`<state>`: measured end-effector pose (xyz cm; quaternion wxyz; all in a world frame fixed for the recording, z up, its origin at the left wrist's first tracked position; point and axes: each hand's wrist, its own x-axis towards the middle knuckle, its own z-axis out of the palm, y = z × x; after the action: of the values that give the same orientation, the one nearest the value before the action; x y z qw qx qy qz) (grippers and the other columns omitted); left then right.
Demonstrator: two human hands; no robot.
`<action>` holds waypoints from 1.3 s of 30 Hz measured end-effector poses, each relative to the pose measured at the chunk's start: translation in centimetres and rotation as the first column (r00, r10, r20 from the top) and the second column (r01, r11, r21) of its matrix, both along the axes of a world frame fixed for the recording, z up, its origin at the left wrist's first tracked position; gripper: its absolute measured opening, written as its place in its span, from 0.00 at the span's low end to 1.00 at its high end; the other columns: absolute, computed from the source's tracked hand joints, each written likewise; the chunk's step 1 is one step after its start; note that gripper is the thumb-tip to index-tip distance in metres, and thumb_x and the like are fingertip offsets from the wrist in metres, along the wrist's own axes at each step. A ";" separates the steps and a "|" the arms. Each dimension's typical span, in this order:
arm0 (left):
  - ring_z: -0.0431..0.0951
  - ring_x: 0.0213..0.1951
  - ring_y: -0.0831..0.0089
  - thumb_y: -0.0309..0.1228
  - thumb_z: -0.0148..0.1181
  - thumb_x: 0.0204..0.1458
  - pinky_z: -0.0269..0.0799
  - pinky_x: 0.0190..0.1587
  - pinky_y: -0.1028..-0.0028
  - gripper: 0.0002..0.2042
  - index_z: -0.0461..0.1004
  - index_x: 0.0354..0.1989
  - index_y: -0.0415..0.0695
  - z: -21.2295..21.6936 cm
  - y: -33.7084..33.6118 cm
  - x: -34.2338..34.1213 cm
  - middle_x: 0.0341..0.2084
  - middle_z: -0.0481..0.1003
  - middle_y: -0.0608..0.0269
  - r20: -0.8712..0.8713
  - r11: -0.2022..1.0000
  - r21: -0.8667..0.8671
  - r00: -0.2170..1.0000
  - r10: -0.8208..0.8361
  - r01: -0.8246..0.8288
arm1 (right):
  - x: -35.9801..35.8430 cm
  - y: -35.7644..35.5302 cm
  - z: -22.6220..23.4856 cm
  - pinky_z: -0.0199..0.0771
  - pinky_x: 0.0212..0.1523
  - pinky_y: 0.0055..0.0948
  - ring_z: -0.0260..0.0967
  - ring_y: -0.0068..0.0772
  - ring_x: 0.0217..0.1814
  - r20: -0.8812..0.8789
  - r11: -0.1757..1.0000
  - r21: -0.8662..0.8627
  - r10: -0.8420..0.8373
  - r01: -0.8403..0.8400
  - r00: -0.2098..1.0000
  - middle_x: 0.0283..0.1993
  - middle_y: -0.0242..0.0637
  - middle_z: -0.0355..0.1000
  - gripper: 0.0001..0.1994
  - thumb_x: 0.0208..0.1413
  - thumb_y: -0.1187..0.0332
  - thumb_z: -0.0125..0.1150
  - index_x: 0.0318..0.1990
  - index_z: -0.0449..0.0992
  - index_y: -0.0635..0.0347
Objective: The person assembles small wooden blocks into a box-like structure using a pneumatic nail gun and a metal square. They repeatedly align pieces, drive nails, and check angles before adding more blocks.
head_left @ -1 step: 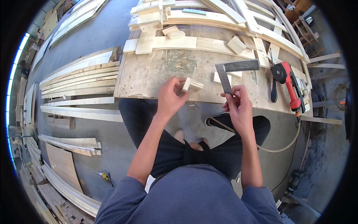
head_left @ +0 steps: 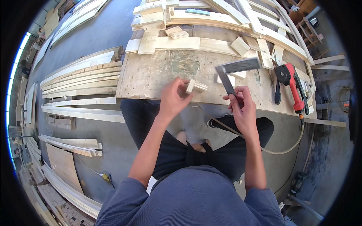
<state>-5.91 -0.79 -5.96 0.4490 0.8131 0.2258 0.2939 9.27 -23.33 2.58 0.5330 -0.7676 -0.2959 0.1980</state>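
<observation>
Between the thumb and fingers of my left hand [head_left: 173,96] is a small wooden block assembly [head_left: 197,87], pale and made of short pieces set against each other. It is held at the near edge of the plywood workbench [head_left: 151,79]. My right hand [head_left: 243,103] pinches the blade of a metal try square [head_left: 239,66], whose thicker stock points right over the bench. Behind the square, partly covered by it, lie small pale wood blocks [head_left: 238,74]. The two hands are apart, and the square does not touch the block assembly.
A red and black air tool [head_left: 291,84] with a hose [head_left: 292,148] lies at the bench's right, beside a black-handled tool [head_left: 278,93]. Wooden slats [head_left: 177,43] and loose blocks [head_left: 240,45] fill the far side. Long boards [head_left: 81,84] rest on the left.
The try square has turned slightly in my right hand: its corner is lower and further left, and the stock's free end a little higher. My left hand has barely moved.
</observation>
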 end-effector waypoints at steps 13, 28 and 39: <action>0.84 0.43 0.71 0.20 0.82 0.51 0.82 0.48 0.71 0.32 0.82 0.67 0.46 1.5 0.6 -0.4 0.49 0.82 0.63 -0.022 0.963 -0.001 0.963 -0.269 0.269 | 2.9 2.4 2.9 0.79 0.43 0.33 0.75 0.33 0.39 0.295 0.888 -0.315 0.426 -0.334 0.855 0.41 0.37 0.76 0.16 0.64 0.70 0.79 0.57 0.83 0.57; 0.84 0.53 0.71 0.08 0.64 0.47 0.82 0.60 0.70 0.34 0.80 0.67 0.45 2.6 0.7 -1.5 0.59 0.80 0.64 0.086 0.864 -0.351 0.931 -0.355 0.362 | 4.3 2.8 1.8 0.85 0.43 0.35 0.81 0.36 0.40 0.281 0.879 -0.303 0.452 -0.369 0.846 0.41 0.36 0.78 0.15 0.59 0.66 0.82 0.53 0.88 0.53; 0.85 0.58 0.63 0.09 0.67 0.49 0.85 0.59 0.66 0.32 0.80 0.66 0.45 2.7 -0.3 -2.0 0.62 0.79 0.58 0.111 0.910 -0.226 0.938 -0.329 0.346 | 3.3 1.4 0.9 0.89 0.45 0.34 0.83 0.37 0.42 0.298 0.922 -0.213 0.378 -0.324 0.877 0.42 0.36 0.78 0.16 0.57 0.67 0.83 0.52 0.89 0.54</action>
<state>-7.88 -1.09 -3.23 0.5964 0.7681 0.0998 0.2107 12.57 -21.96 3.51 0.3683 -0.7627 -0.4997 0.1815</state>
